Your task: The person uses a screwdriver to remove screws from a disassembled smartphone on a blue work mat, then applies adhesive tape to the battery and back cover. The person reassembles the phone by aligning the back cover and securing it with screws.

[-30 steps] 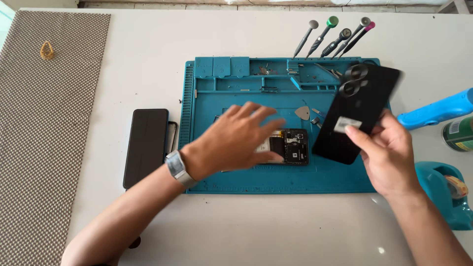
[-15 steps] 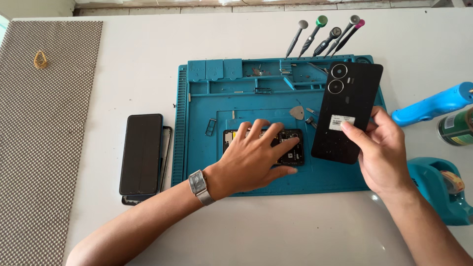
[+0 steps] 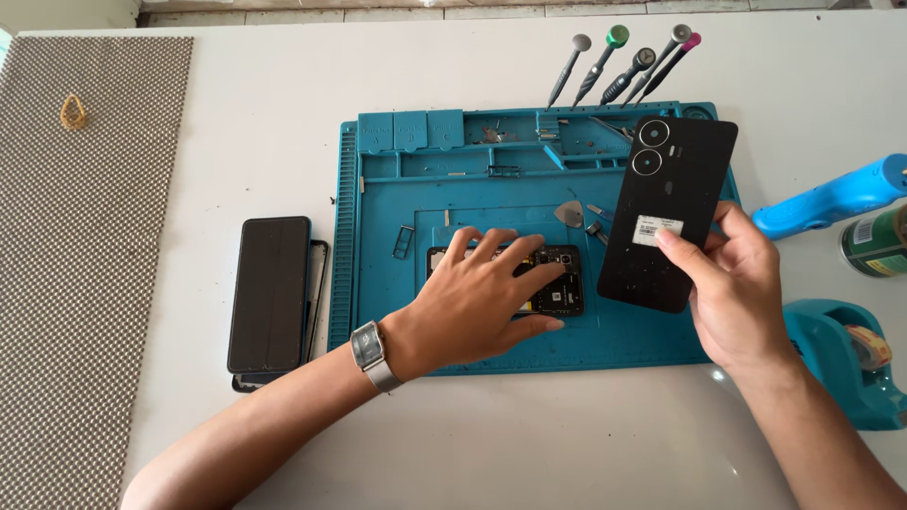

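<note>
The left hand (image 3: 477, 302) lay flat with its fingers spread on an opened phone (image 3: 553, 281) at the centre of the blue work mat (image 3: 378, 246), pressing down rather than gripping; most of the phone was hidden beneath the palm, so its exact state was hard to judge. The right hand (image 3: 742, 283), at the right of the frame, pinched the lower edge of a black back cover (image 3: 669, 208) between thumb and fingers, holding it tilted over the mat's right side. A grey pick (image 3: 568, 213) lay on the mat just left of the cover. Five screwdrivers (image 3: 624, 66) lay at the upper middle of the frame. Another dark phone (image 3: 270, 293) rested on the table left of the mat, and a blue tape dispenser (image 3: 841, 364) stood at the lower right.
</note>
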